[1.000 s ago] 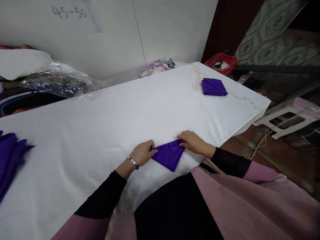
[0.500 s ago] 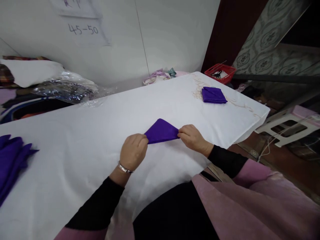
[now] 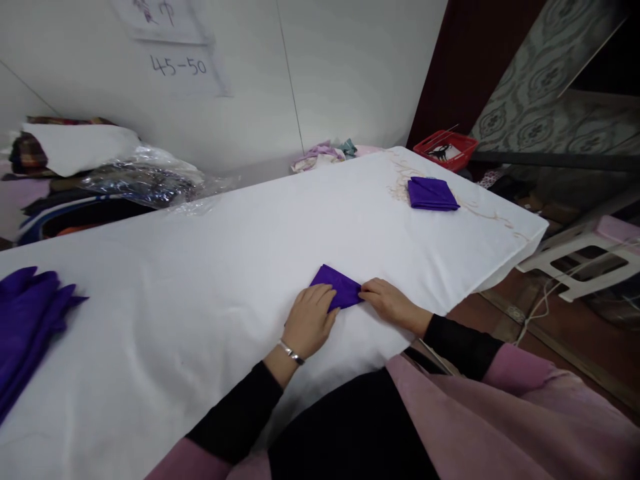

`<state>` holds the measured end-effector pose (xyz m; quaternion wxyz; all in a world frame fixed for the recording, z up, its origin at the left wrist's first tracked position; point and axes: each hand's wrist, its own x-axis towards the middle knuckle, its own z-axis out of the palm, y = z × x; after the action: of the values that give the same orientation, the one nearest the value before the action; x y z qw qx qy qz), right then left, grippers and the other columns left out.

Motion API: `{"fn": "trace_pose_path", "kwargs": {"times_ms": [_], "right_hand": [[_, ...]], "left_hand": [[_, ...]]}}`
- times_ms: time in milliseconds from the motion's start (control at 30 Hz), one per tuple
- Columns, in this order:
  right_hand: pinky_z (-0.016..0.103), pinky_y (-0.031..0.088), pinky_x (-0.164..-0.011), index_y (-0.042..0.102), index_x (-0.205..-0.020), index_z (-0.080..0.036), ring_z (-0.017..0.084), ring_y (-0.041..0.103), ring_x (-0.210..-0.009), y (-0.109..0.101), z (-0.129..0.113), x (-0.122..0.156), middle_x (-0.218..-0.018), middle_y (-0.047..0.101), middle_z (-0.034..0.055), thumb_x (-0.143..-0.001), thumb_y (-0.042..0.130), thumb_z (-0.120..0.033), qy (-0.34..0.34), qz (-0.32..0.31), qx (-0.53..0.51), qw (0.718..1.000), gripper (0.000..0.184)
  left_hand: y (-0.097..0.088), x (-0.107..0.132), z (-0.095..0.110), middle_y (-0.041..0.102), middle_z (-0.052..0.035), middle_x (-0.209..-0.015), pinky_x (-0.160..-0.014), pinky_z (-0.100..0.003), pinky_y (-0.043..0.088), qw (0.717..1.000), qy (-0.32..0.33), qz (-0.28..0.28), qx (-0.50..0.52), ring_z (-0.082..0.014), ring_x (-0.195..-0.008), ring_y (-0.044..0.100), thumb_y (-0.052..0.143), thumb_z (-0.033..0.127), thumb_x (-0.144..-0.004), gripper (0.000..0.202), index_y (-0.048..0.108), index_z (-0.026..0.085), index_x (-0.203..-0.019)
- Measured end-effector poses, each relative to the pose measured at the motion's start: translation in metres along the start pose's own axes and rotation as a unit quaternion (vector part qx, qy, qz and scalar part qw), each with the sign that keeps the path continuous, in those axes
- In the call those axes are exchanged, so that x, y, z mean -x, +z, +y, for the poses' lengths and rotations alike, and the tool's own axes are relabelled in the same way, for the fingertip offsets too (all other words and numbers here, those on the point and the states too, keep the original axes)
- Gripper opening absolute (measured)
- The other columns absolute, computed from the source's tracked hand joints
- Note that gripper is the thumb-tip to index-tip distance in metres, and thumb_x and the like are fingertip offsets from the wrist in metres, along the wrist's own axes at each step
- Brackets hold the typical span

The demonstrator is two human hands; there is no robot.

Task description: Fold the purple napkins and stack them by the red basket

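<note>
A small folded purple cloth napkin [image 3: 343, 288] lies on the white tablecloth before me, its left side turned inward. My left hand [image 3: 309, 319], with a silver band at the wrist, rests palm down over the napkin's left part, fingers laid across it and thumb apart. Between the thumb and fingers of my right hand [image 3: 387, 300] the napkin's right corner is pinched. A folded purple stack [image 3: 433, 193] sits farther right on the table. At the left edge lies a loose pile of purple cloths [image 3: 30, 320].
White cloth covers the long table [image 3: 200, 267]. Behind it, plastic-wrapped fabrics [image 3: 150, 177] are heaped at the left. Crumpled pastel cloth [image 3: 320, 157] lies by the wall. A red basket [image 3: 463, 152] with scissors stands at the far right corner, and a white stool [image 3: 575, 260] is beyond the right edge.
My left hand has moved right and let the left corner down onto the napkin, folding it inward. The napkin has come nearer to me; my right hand keeps its corner.
</note>
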<state>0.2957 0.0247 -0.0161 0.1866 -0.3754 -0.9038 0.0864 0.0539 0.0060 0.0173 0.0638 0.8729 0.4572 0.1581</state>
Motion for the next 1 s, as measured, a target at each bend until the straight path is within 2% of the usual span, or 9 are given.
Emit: {"fn": "trace_pose_path", "kwargs": {"times_ms": [133, 233, 433, 533, 633, 733, 800, 900, 1000], "right_hand": [[0.039, 0.045, -0.08, 0.063, -0.109, -0.015, 0.023, 0.054, -0.093, -0.001, -0.004, 0.004, -0.103, 0.062, 0.0125, -0.09, 0.037, -0.013, -0.001, 0.008, -0.006, 1.0, 0.032], [0.039, 0.047, -0.082, 0.062, -0.111, -0.013, 0.023, 0.055, -0.096, -0.001, -0.007, 0.012, -0.106, 0.062, 0.0139, -0.09, 0.039, -0.014, 0.0, 0.015, -0.013, 1.0, 0.031], [0.046, 0.044, -0.096, 0.057, -0.122, -0.022, 0.023, 0.049, -0.119, -0.005, -0.016, 0.018, -0.123, 0.057, 0.0118, -0.091, 0.042, -0.02, 0.05, 0.114, -0.111, 0.986, 0.034], [0.045, 0.039, -0.104, 0.051, -0.129, -0.024, 0.021, 0.043, -0.127, -0.006, -0.023, -0.003, -0.132, 0.052, 0.0093, -0.093, 0.041, -0.025, 0.077, 0.132, -0.162, 0.975, 0.037], [0.045, 0.035, -0.107, 0.044, -0.135, -0.023, 0.022, 0.041, -0.129, 0.003, -0.025, -0.034, -0.137, 0.047, 0.0097, -0.093, 0.041, -0.033, 0.114, 0.111, -0.198, 0.967, 0.044], [0.046, 0.035, -0.106, 0.038, -0.139, -0.023, 0.023, 0.041, -0.129, 0.018, -0.023, -0.059, -0.139, 0.045, 0.01, -0.092, 0.041, -0.04, 0.149, 0.075, -0.219, 0.961, 0.049], [0.046, 0.036, -0.105, 0.038, -0.138, -0.023, 0.024, 0.043, -0.127, 0.025, -0.023, -0.067, -0.137, 0.047, 0.0105, -0.092, 0.041, -0.042, 0.155, 0.063, -0.222, 0.961, 0.05], [0.045, 0.035, -0.106, 0.04, -0.137, -0.022, 0.023, 0.044, -0.126, 0.027, -0.023, -0.068, -0.135, 0.049, 0.0109, -0.092, 0.041, -0.041, 0.147, 0.062, -0.222, 0.962, 0.048], [0.045, 0.035, -0.106, 0.039, -0.137, -0.021, 0.024, 0.043, -0.127, 0.025, -0.022, -0.068, -0.137, 0.047, 0.0114, -0.091, 0.045, -0.04, 0.14, 0.059, -0.224, 0.963, 0.05]], "left_hand": [[0.033, -0.014, 0.012, 0.039, -0.0103, -0.145, -0.111, -0.049, 0.022, 0.999, 0.022, -0.02, -0.03, -0.0263, -0.137, 0.026, 0.039, 0.042, -0.09, 0.051, 0.039, 0.017, -0.135], [0.046, -0.015, 0.012, 0.034, -0.0088, -0.148, -0.111, -0.053, 0.019, 0.998, 0.031, -0.036, -0.032, -0.0271, -0.138, 0.023, 0.036, 0.052, -0.089, 0.058, 0.036, 0.023, -0.138], [0.045, -0.012, 0.01, 0.034, -0.0083, -0.148, -0.109, -0.059, 0.018, 0.998, 0.034, -0.045, -0.031, -0.0302, -0.138, 0.023, 0.038, 0.056, -0.087, 0.056, 0.039, 0.029, -0.136], [0.044, -0.013, 0.011, 0.033, -0.0095, -0.148, -0.109, -0.059, 0.017, 0.998, 0.032, -0.041, -0.023, -0.0305, -0.138, 0.023, 0.04, 0.055, -0.086, 0.057, 0.039, 0.028, -0.136], [0.041, -0.014, 0.013, 0.038, -0.01, -0.145, -0.109, -0.058, 0.019, 0.999, 0.024, -0.041, -0.002, -0.0296, -0.137, 0.025, 0.043, 0.051, -0.086, 0.055, 0.041, 0.024, -0.134], [0.035, -0.014, 0.012, 0.052, -0.0093, -0.132, -0.108, -0.051, 0.027, 0.999, -0.011, -0.022, 0.024, -0.0256, -0.127, 0.04, 0.042, 0.036, -0.089, 0.041, 0.049, 0.022, -0.127], [0.03, -0.013, 0.007, 0.058, -0.0095, -0.124, -0.104, -0.046, 0.033, 0.998, -0.062, 0.019, 0.027, -0.0236, -0.12, 0.047, 0.039, 0.028, -0.09, 0.034, 0.054, 0.02, -0.12], [0.026, -0.014, -0.002, 0.055, -0.0143, -0.127, -0.098, -0.047, 0.038, 0.983, -0.171, 0.071, 0.001, -0.0279, -0.119, 0.047, 0.042, 0.031, -0.088, 0.036, 0.052, 0.016, -0.12], [0.024, -0.017, -0.01, 0.054, -0.0171, -0.128, -0.094, -0.049, 0.04, 0.972, -0.225, 0.062, -0.008, -0.0315, -0.117, 0.048, 0.043, 0.036, -0.087, 0.045, 0.047, 0.012, -0.125]]}}
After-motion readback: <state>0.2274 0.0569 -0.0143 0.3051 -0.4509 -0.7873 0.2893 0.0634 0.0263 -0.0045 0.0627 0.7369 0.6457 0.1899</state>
